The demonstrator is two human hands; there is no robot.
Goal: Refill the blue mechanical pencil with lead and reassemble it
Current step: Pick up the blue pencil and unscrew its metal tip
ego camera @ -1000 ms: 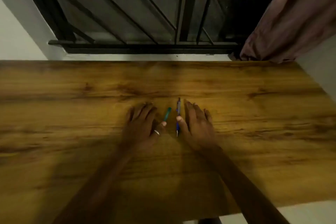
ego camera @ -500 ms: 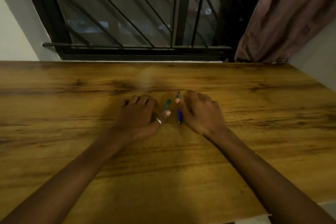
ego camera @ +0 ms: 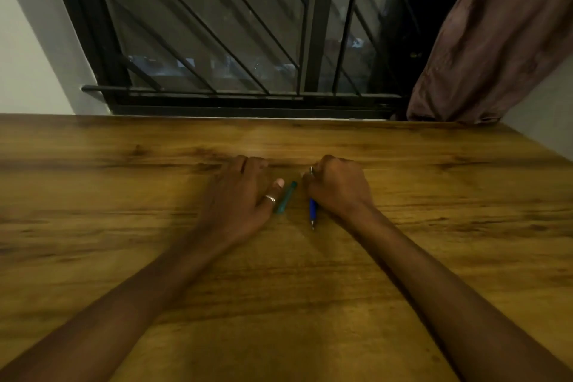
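The head camera looked down on a wooden table set against a dark barred window, with a brownish curtain hanging at the upper right. Two bare forearms reached in from the bottom edge towards the middle of the table.

The right hand was curled into a loose fist over the blue mechanical pencil. The fingers wrapped around its far half, and the metal end poked out above the knuckles. The blue barrel and pointed tip stuck out below the hand, towards the person, low against the wood. Whether the tip touched the table could not be told.

The left hand rested palm down on the table, fingers curled slightly and holding nothing, with a silver ring on the thumb. Just beside that thumb, between the two hands, lay a small teal lead tube, tilted and apart from the pencil.
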